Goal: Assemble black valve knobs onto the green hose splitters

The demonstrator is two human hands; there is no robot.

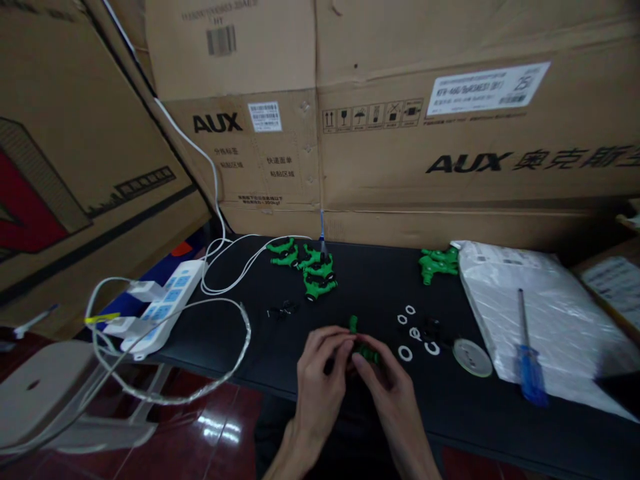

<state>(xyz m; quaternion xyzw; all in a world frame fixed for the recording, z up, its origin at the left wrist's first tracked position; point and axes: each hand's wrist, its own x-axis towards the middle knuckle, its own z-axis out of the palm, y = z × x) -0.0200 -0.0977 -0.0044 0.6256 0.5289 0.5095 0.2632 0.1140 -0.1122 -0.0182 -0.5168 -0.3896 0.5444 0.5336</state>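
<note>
Near the front edge of the black table, my left hand (323,373) and my right hand (387,383) come together around a green plastic fitting (369,353). Its upper stub shows above the fingertips, and the rest is partly covered by my fingers. Both hands are closed on it, thumbs pressed inward. Ahead of them lies a cluster of similar green fittings (319,270), with another green fitting (284,252) beside it. More green pieces (439,263) lie at the back right. White rings (405,353) are scattered right of my right hand, and small black parts (283,310) lie to the left.
A white power strip (165,307) with plugs and looping cables (245,333) occupies the left end. On the right are a round disc (473,357), a blue-handled screwdriver (531,373) and a white plastic package (540,313). Large cardboard boxes (380,173) stand behind the table (235,360).
</note>
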